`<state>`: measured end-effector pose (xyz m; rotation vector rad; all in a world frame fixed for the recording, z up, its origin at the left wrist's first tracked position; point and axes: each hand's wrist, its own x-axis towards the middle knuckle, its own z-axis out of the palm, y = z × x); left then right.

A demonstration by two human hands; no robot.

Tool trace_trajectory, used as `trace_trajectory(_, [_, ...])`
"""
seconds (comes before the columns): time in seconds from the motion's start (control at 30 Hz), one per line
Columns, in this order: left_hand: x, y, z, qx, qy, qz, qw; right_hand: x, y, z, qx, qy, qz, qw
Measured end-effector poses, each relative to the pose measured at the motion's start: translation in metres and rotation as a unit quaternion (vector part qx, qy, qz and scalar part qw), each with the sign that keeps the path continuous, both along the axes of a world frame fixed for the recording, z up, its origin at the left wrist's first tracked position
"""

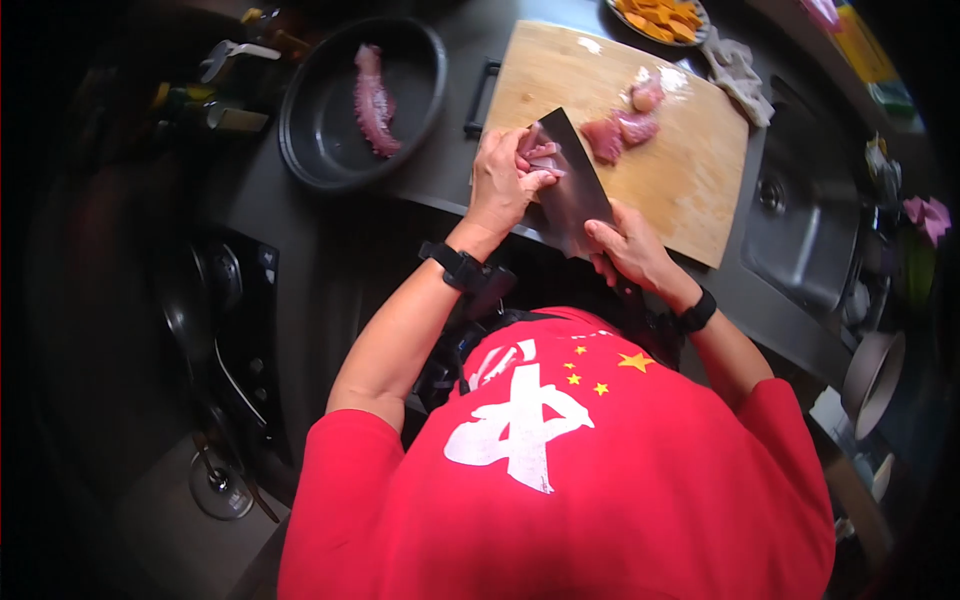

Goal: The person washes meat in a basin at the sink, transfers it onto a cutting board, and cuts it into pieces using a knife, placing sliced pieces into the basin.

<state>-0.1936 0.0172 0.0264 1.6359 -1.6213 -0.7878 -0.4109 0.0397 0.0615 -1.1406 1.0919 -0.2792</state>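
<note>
My right hand [638,248] is closed around the handle of a cleaver [578,190], its broad blade slanting up and left over the front of the wooden cutting board [690,195]. Small pieces of raw meat [541,157] lie against the blade near its far end. My left hand [500,182] has its fingers curled round those pieces, with the thumb close to the blade. Farther back on the board sit a few chunks of pink raw meat [622,134]. Left of the board, a long strip of raw meat [372,105] lies in a round black basin [299,135].
A bowl of orange chunks [662,18] stands behind the board, beside a crumpled cloth [737,75]. The metal sink [800,240] is to the right. Dim bottles and jars stand at far left, above a stove [245,350].
</note>
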Motion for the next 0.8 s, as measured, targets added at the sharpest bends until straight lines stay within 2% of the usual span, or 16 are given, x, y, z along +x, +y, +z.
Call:
trace_trajectory(0.13, [0.028,-0.005,0.032,-0.063,0.006,0.067,0.996,0.032,-0.018,0.025,-0.044,-0.025,0.027,0.998])
trace_trajectory(0.2, [0.046,-0.012,0.050,-0.105,0.052,0.117,0.986,0.056,-0.028,0.039,-0.073,-0.017,0.046,0.996])
trace_trajectory(0.23, [0.063,-0.017,0.054,-0.107,-0.014,0.139,0.984,0.069,-0.033,0.047,-0.096,-0.003,0.060,0.994])
trace_trajectory(0.33, [0.109,-0.034,0.048,-0.145,-0.062,0.199,0.967,0.100,-0.041,0.053,-0.134,-0.005,0.078,0.988])
trace_trajectory(0.4, [0.144,-0.049,0.021,-0.099,-0.053,0.233,0.966,0.111,-0.041,0.052,-0.131,0.011,0.073,0.989])
trace_trajectory(0.43, [0.155,-0.053,0.018,-0.027,0.027,0.251,0.967,0.111,-0.040,0.049,-0.147,0.011,0.068,0.987])
trace_trajectory(0.5, [0.182,-0.059,-0.011,-0.040,-0.010,0.254,0.966,0.101,-0.038,0.047,-0.137,0.017,0.053,0.989])
trace_trajectory(0.57, [0.190,-0.057,-0.009,-0.064,-0.066,0.253,0.963,0.079,-0.034,0.041,-0.130,0.020,0.020,0.991])
trace_trajectory(0.6, [0.186,-0.052,0.002,-0.060,-0.064,0.250,0.964,0.060,-0.034,0.017,-0.164,0.014,0.014,0.986])
trace_trajectory(0.73, [0.145,-0.044,0.045,-0.129,-0.091,0.213,0.964,0.000,-0.018,0.034,-0.126,0.038,-0.106,0.986])
trace_trajectory(0.8, [0.098,-0.044,0.063,-0.131,-0.056,0.126,0.982,-0.034,-0.010,0.030,-0.132,0.073,-0.141,0.978])
